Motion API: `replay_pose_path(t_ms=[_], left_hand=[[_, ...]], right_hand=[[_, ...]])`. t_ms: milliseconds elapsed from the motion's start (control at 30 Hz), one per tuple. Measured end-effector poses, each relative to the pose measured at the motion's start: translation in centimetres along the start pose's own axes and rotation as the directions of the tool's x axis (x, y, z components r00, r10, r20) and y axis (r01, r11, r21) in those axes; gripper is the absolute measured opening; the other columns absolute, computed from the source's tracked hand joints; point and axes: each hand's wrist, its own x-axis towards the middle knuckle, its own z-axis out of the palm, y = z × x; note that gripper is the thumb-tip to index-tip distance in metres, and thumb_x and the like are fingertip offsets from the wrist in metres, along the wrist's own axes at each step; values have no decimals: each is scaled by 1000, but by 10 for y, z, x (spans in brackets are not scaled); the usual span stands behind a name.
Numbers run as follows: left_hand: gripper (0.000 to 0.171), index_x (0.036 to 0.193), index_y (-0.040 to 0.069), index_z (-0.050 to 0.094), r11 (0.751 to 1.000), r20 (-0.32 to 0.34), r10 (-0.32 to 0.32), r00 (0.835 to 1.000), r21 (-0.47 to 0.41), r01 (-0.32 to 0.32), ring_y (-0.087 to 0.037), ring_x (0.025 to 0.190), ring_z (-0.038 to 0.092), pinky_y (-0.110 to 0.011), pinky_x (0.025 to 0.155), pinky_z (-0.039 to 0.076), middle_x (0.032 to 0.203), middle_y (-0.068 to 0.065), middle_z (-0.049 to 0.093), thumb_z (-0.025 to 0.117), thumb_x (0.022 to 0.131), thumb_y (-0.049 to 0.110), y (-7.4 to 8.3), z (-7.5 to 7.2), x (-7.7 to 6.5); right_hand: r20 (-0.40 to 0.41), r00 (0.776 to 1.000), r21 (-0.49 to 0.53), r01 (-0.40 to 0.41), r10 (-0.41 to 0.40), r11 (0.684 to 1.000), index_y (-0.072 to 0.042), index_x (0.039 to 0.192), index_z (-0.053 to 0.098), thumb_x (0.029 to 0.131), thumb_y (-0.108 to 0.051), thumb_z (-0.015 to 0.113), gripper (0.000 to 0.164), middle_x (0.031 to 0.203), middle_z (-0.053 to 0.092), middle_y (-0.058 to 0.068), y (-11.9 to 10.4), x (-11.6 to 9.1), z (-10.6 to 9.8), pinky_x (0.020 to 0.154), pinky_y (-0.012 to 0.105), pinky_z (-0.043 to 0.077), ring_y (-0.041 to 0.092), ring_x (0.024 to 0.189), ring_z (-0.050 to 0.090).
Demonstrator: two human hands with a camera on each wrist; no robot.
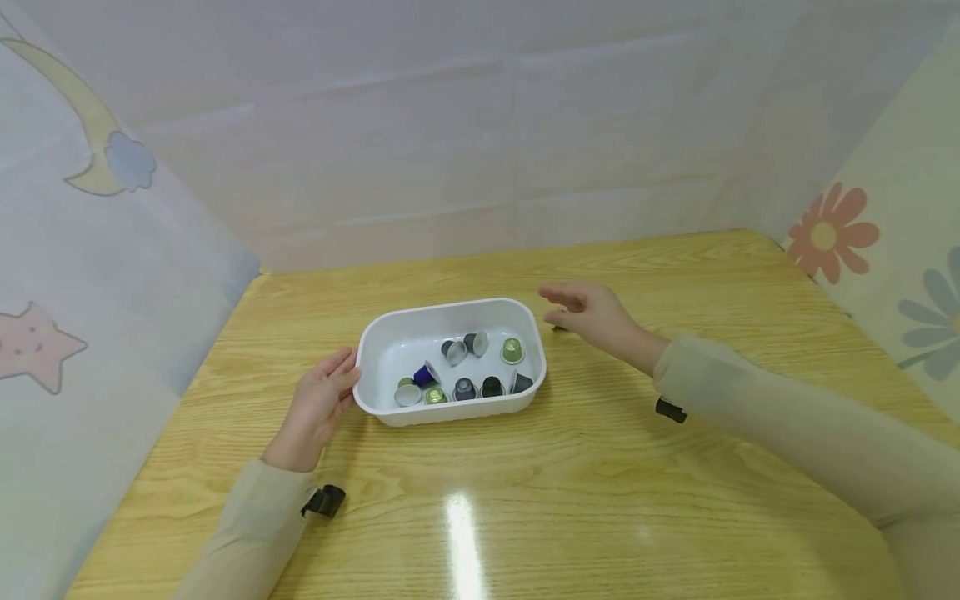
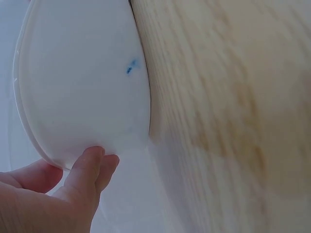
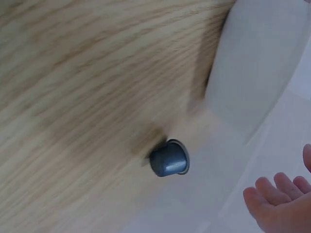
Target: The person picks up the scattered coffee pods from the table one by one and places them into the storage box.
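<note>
A white plastic basin (image 1: pixel 450 414) stands on the table with several coffee capsules in it. Among these are a green capsule (image 1: pixel 512 350) at the right, a dark blue one (image 1: pixel 426 374) and a black one (image 1: pixel 492 387). My left hand (image 1: pixel 318 406) pinches the basin's left end, thumb at the rim and fingers (image 2: pixel 86 167) against the outer wall. Off the basin's right end hovers my right hand (image 1: pixel 592 318), holding nothing, its fingers loosely bent. Below it a dark grey capsule (image 3: pixel 169 158) lies on its side on the table, mostly hidden by the hand in the head view.
The wooden table (image 1: pixel 570 500) reaches back to a pale cloth wall (image 1: pixel 420 167). Patterned cloth with a moon (image 1: pixel 82 100) hangs at the left, and cloth with flowers (image 1: pixel 832 233) at the right. Both sleeves carry small black wrist mounts (image 1: pixel 325 501).
</note>
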Motion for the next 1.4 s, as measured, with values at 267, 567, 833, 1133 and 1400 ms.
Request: replay_pose_path(t_ms=[267, 567, 833, 1133, 1400], left_hand=[[58, 155, 3, 15, 1000, -6, 3, 1000, -7, -3, -22, 139, 33, -15, 81, 47, 158, -8, 25, 42, 104, 3, 1, -1, 1], [58, 155, 3, 16, 1000, -8, 3, 1000, 4, -3, -22, 138, 34, -16, 80, 47, 157, -9, 26, 42, 104, 4, 2, -2, 2], [57, 155, 3, 17, 1000, -12, -3, 1000, 4, 3, -21, 138, 36, -14, 77, 47, 157, -9, 26, 42, 103, 3, 2, -1, 2], [57, 155, 3, 18, 1000, -19, -4, 1000, 5, 4, -17, 134, 40, -14, 77, 47, 157, -10, 26, 42, 104, 4, 2, -2, 1], [57, 155, 4, 18, 1000, -9, -10, 1000, 11, 10, -13, 128, 44, -14, 75, 47, 158, -9, 25, 43, 104, 6, 1, -3, -3]], right_hand=[[-48, 998, -73, -53, 49, 996, 0, 143, 46, 96, -11, 64, 52, 148, 41, 18, 12, 0, -4, 112, 44, 27, 34, 140, 31], [-56, 997, -72, -64, 60, 995, 2, 147, 37, 95, -12, 65, 61, 152, 34, 20, 31, 7, -2, 112, 45, 26, 37, 140, 30], [-27, 994, -82, -103, 102, 991, 5, 149, 30, 93, -8, 67, 68, 155, 27, 21, 42, 13, 1, 113, 47, 22, 37, 142, 23], [30, 990, -131, -130, 135, 983, 6, 151, 24, 91, -8, 69, 76, 156, 21, 23, 58, 28, -2, 114, 49, 18, 40, 143, 18], [66, 980, -180, -172, 186, 968, 5, 150, 25, 90, -9, 70, 77, 155, 25, 23, 68, 39, -2, 114, 48, 18, 40, 142, 21]])
